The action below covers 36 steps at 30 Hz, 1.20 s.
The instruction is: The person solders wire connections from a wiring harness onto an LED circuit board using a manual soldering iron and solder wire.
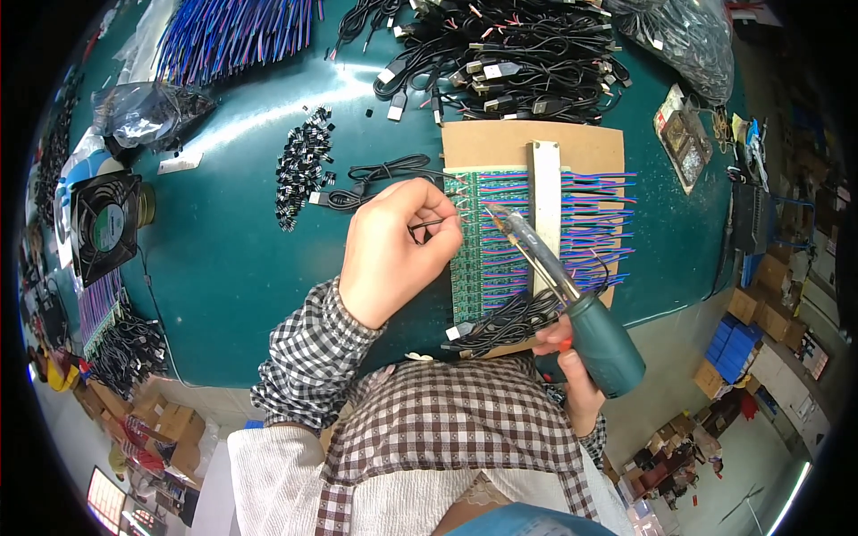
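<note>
My left hand is closed, pinching the thin end of a black USB cable at the left edge of a row of green circuit boards. A green soldering gun is gripped in my right hand; its metal tip reaches up and left over the boards, close to my left fingertips. Whether the tip touches a board, I cannot tell. Blue and pink wires run right from the boards, beneath a pale bar. Everything there rests on a cardboard sheet.
Coiled USB cables lie at the boards' near end. Small black parts are heaped left of centre, with a fan farther left. Behind are a cable pile and blue wires. A stained tray sits at right.
</note>
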Each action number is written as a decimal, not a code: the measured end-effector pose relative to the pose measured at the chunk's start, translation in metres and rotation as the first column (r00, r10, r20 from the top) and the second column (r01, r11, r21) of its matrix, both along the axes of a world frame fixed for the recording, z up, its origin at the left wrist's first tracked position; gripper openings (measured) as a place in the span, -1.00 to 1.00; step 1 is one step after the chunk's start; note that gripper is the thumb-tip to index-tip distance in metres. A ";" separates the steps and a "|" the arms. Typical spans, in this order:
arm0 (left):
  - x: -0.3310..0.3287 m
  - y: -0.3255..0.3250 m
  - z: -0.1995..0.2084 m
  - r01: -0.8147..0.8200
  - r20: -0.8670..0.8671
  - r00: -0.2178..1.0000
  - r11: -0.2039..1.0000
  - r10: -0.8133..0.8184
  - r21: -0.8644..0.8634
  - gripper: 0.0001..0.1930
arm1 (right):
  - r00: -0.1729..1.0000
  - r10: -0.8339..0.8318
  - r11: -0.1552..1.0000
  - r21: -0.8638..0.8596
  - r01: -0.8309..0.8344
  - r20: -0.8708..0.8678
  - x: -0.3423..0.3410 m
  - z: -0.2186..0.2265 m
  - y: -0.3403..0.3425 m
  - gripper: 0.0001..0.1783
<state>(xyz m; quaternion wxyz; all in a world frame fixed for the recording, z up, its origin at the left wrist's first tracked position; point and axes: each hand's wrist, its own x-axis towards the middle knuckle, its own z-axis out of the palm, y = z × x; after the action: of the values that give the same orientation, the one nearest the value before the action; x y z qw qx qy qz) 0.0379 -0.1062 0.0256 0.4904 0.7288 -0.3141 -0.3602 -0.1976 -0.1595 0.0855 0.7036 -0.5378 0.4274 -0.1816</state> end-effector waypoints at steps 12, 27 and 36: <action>0.020 -0.014 0.009 0.257 0.260 0.933 0.966 -0.250 0.007 -0.92 | 0.999 -0.034 0.999 0.017 0.034 0.000 -0.003 -0.001 -0.001 -0.70; 0.024 -0.015 0.006 0.279 0.147 0.949 0.960 -0.279 0.017 -0.91 | 0.998 0.039 0.997 -0.063 -0.042 -0.051 -0.002 -0.004 -0.001 -0.66; 0.024 -0.016 0.006 0.274 0.143 0.952 0.962 -0.272 0.007 -0.91 | 0.998 0.042 0.996 -0.071 -0.045 -0.043 -0.002 -0.007 -0.001 -0.67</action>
<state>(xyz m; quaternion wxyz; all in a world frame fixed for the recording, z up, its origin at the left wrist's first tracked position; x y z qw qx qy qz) 0.0614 -0.1218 0.0316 0.4172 0.6989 -0.4483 -0.3695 -0.2001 -0.1600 0.0781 0.6787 -0.5755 0.4232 -0.1705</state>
